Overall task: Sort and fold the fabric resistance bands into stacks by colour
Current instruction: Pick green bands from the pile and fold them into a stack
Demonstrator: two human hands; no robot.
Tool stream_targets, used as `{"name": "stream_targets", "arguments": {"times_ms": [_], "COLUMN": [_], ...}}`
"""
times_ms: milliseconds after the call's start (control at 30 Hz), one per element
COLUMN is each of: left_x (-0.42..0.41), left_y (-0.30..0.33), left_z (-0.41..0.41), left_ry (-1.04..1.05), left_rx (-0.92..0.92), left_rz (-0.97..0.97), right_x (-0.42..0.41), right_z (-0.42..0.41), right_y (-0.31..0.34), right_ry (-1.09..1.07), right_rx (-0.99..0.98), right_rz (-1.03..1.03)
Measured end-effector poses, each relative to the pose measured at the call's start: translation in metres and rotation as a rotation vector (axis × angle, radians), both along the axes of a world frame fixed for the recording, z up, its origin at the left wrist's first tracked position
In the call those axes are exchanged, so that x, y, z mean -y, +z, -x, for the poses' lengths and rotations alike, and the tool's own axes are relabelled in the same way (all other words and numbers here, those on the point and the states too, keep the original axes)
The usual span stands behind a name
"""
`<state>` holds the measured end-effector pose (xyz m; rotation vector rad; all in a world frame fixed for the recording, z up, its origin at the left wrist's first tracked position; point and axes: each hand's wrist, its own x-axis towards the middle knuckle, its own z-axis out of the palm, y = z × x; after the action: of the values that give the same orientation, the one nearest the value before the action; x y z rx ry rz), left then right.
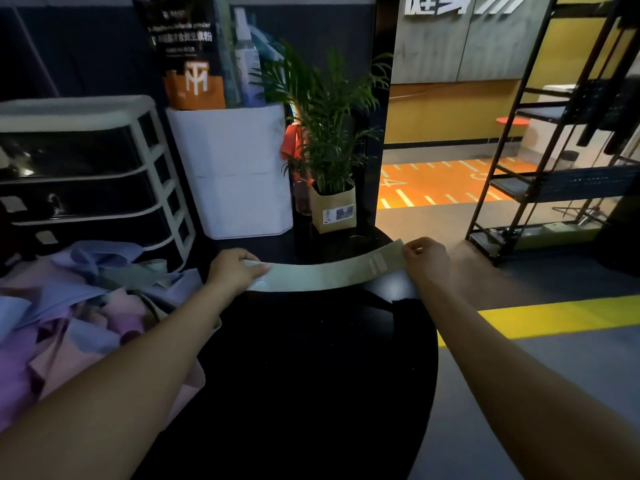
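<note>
Two hands hold a pale green band stretched flat over the black table.

The left hand pinches the left end of the green band, with the fingers lying on top of the fabric, and the right hand pinches the right end between the thumb and curled fingers. The band runs between them in a light curve, above the far part of the dark round table, and a small printed label is near its right end. At the left side of the table lies a loose pile of bands in purple, pink, blue and pale green, all mixed together and not folded. Behind the pile stands a drawer unit with dark drawers, beside it a white container, and then a small potted plant in a paper-coloured pot.
</note>
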<state>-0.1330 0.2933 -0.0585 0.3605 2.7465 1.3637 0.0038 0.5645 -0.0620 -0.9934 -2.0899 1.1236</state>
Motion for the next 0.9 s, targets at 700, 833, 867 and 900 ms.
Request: {"name": "stream_targets", "arguments": {"times_ms": [700, 833, 867, 900], "left_x": [-0.018, -0.016, -0.015, -0.014], "left_y": [-0.027, -0.034, -0.037, -0.039], "left_z": [-0.014, -0.029, -0.03, -0.032], "left_ry": [-0.188, -0.297, -0.319, -0.331], "left_rx": [-0.37, -0.348, -0.329, -0.314], "left_rz": [0.356, 0.426, 0.45, 0.464], "right_x": [0.008, 0.027, 0.029, 0.029], "right_z": [0.008, 0.004, 0.003, 0.001], "right_y": [-0.031, -0.038, -0.041, -0.043], "right_ry": [0.179, 0.395, 0.411, 0.416], "right_rx": [0.156, 0.19, 0.216, 0.237], "right_rz": [-0.386, -0.504, -0.528, -0.55]}}
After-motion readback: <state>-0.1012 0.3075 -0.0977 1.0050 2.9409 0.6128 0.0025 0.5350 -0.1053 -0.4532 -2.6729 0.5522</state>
